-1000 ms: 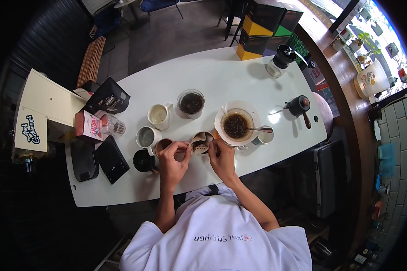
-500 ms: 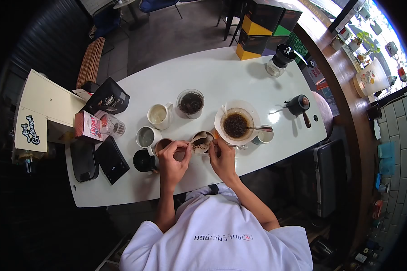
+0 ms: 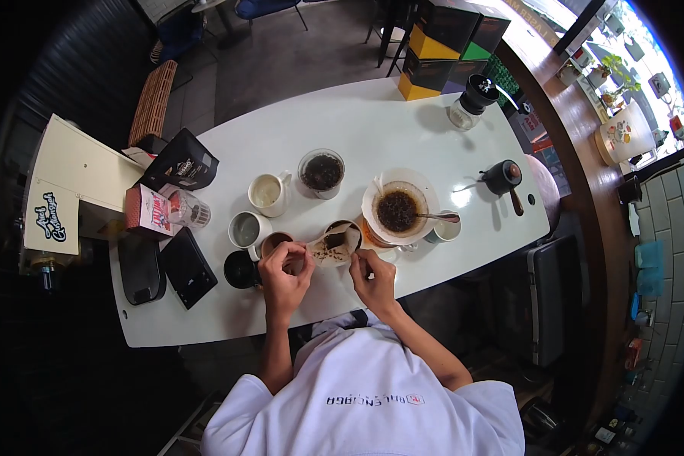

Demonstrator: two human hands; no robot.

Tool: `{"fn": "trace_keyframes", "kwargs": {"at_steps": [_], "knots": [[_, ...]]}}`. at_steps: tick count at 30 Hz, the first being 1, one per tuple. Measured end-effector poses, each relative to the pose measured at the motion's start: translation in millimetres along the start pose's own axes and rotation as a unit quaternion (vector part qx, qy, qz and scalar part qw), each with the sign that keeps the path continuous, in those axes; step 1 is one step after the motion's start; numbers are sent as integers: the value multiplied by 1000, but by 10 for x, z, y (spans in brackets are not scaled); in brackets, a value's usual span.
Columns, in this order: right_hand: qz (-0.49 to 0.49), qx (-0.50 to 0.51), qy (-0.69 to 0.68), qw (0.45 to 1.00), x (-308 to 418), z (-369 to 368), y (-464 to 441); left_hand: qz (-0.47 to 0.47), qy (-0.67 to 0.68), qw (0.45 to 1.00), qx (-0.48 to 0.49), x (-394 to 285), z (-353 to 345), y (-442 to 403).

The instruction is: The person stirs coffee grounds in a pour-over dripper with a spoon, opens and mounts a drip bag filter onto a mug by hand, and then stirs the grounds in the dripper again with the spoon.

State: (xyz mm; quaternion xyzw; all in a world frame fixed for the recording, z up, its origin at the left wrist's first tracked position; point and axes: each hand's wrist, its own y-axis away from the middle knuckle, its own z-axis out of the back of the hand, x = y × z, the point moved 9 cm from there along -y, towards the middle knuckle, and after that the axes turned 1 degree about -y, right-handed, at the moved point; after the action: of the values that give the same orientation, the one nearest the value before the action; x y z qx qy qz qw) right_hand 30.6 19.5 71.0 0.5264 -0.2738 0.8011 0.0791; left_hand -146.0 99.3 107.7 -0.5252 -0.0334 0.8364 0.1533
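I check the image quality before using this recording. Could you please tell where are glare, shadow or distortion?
Head view: the ledge bends and the corners go black; the window is nearly washed out; glare marks the table beside the pot; a soft shadow falls by the grinder; the hands show no obvious blur.

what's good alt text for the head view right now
A person's left hand and right hand hold a thin, pale, dark-speckled bag above a glossy white table. A round white filter with dark grounds and a metal spoon sits right; pale ceramic mugs stand left.
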Motion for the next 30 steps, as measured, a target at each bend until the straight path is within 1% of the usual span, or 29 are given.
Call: {"fn": "trace_keyframes", "kwargs": {"at_steps": [4,7,9,10,12,13,15,16,18,19,21,28,30], "knots": [[19,12,-13,1000,31,20,86,13,-7,1000,-1,38,17,46],[39,24,-16,999,47,19,121,40,-10,999,3,96,3,66],[60,34,3,998,60,10,138,66,-1,998,17,136,-23,73],[60,34,3,998,56,18,137,66,-1,998,17,127,-24,67],[98,47,23,994,116,0,128,72,14,997,26,99,-36,29],[98,46,23,994,115,3,119,71,14,997,26,57,-23,6],[123,48,35,991,157,-3,119,24,-63,996,58,-147,-23,-49],[123,48,35,991,159,-10,121,24,-64,996,57,-220,3,-81],[122,47,41,991,154,-21,113,-22,-183,975,126,-385,-119,-134],[122,46,41,991,159,-20,106,-23,-183,975,126,-366,-151,-161],[145,52,44,987,212,-25,102,-86,-184,971,127,-390,-264,-196],[154,74,43,984,245,-37,120,-68,-196,966,152,-337,-496,-396],[171,79,45,981,272,-45,130,-128,-213,951,185,-335,-634,-433]]}}
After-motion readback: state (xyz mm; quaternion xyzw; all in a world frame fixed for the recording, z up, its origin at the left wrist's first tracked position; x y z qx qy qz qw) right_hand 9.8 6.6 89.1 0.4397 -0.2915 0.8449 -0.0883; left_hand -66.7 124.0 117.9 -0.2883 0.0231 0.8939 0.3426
